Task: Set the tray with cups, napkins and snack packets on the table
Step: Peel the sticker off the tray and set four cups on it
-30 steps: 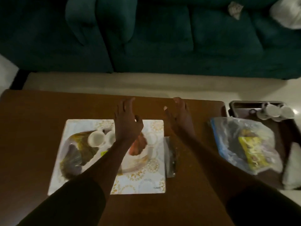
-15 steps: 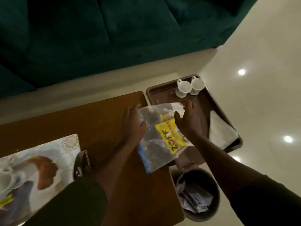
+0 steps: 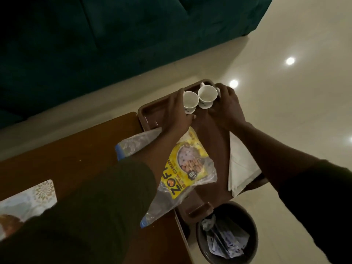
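Observation:
A brown tray [image 3: 150, 113] sits just off the table's right end. At its far corner stand two white cups. My left hand [image 3: 176, 113] wraps the left cup [image 3: 190, 100] from its left side. My right hand [image 3: 227, 109] closes around the right cup [image 3: 207, 95] from its right side. A clear bag with a yellow snack packet [image 3: 183, 168] lies across the table edge and the tray, partly under my left forearm. Folded white napkins [image 3: 241, 166] rest on the tray's right side.
The brown wooden table [image 3: 66, 149] fills the lower left, with a patterned white mat [image 3: 32, 197] on it at the far left. A dark bin [image 3: 226, 235] with crumpled paper stands below the tray. A dark green sofa [image 3: 95, 44] runs along the back; glossy floor lies to the right.
The view swung right from the mat to the tray. Both hands let go of the snack bag, which now lies flat, and moved forward onto the two cups.

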`<action>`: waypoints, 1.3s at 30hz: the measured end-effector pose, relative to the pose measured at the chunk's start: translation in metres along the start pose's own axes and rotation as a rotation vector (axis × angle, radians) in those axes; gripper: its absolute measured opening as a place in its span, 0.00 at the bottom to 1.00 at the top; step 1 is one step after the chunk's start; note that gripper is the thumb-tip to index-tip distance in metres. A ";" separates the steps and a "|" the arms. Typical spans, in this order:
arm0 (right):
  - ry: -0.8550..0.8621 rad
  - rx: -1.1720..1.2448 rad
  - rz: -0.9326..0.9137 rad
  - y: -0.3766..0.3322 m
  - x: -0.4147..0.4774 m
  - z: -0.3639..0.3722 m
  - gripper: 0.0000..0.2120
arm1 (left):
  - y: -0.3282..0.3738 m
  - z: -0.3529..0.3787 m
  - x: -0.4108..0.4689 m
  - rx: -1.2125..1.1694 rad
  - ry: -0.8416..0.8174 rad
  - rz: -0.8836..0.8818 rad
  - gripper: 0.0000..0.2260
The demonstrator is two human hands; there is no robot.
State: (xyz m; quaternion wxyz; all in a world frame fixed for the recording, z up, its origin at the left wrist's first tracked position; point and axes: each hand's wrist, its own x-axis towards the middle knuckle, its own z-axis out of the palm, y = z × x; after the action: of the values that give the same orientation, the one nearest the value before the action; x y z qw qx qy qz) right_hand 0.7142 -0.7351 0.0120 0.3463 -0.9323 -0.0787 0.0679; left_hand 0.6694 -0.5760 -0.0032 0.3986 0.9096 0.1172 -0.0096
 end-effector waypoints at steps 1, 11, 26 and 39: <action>-0.014 -0.015 -0.016 0.002 0.008 0.002 0.33 | 0.003 0.004 0.008 0.031 -0.026 -0.002 0.37; -0.106 -0.211 -0.053 0.014 0.039 0.030 0.36 | -0.002 0.028 0.029 0.215 -0.071 -0.002 0.31; 0.026 -0.223 -0.087 -0.052 -0.021 0.014 0.30 | -0.016 -0.041 -0.042 0.161 0.259 0.142 0.28; -0.161 -0.019 -0.192 -0.292 -0.157 0.175 0.27 | -0.163 -0.243 -0.236 0.095 0.510 -0.139 0.28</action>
State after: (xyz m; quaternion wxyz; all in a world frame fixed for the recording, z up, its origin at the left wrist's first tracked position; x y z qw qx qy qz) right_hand 0.5000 -0.4364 0.0837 0.3351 -0.9152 -0.1960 0.1085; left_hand 0.3850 -0.3409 0.0704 0.3116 0.8900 0.2754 0.1869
